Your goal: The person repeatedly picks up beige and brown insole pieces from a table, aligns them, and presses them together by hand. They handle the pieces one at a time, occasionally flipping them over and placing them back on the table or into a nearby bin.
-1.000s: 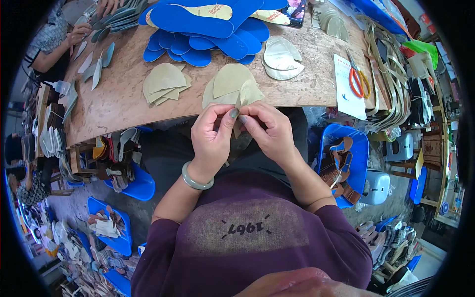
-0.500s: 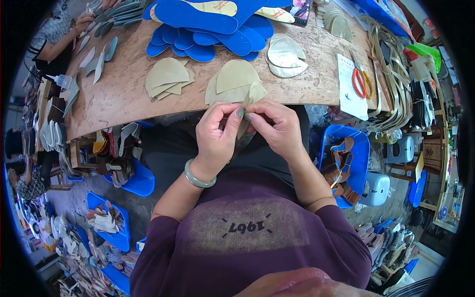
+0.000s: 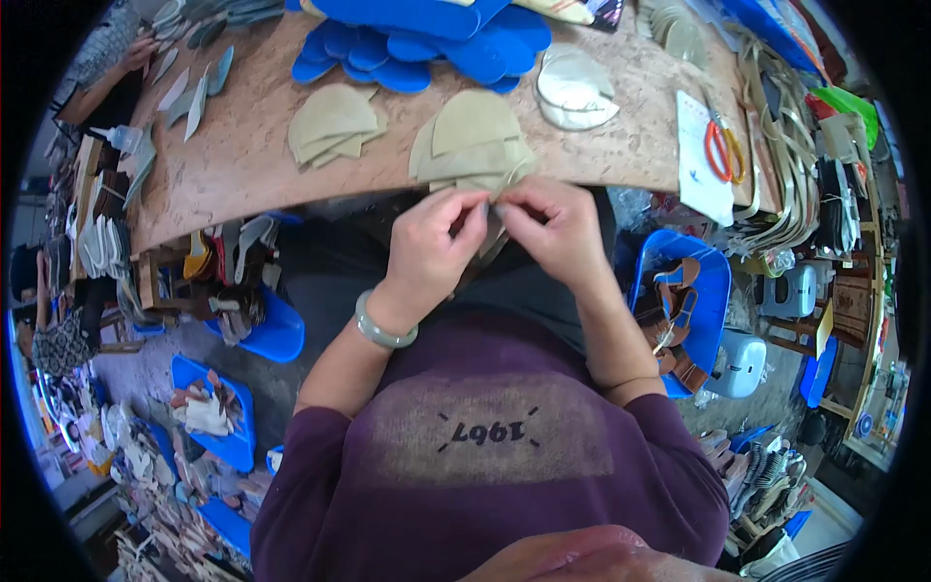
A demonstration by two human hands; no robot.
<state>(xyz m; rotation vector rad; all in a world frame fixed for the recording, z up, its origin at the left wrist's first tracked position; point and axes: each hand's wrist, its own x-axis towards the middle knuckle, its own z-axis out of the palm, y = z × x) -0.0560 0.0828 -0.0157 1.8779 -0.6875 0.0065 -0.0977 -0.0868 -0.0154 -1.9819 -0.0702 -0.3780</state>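
Observation:
Both hands meet at the table's near edge over a beige half-round piece of thin material (image 3: 494, 239), seen nearly edge-on. My left hand (image 3: 436, 238) pinches it between thumb and fingers; a pale green bangle (image 3: 385, 325) circles that wrist. Close beside, my right hand (image 3: 558, 225) pinches the same piece, fingertips almost touching the left ones. The exact grip is partly hidden by the fingers. Just beyond lies a fanned stack of similar beige pieces (image 3: 475, 126). A second beige stack (image 3: 335, 121) sits to its left, and shiny whitish round pieces (image 3: 574, 87) to its right.
A pile of blue insoles (image 3: 417, 48) covers the table's far middle. Orange-handled scissors (image 3: 720, 150) rest on a white paper at right, near hanging straps (image 3: 781, 165). Blue bins (image 3: 716, 291) with shoe parts stand below on both sides. Another person's arm (image 3: 102, 87) reaches in at far left.
The view has shifted, so the table things sit higher in the picture. My hands have turned slightly, and both stay pinched on the beige piece, whose upper end now lies lower against the stack.

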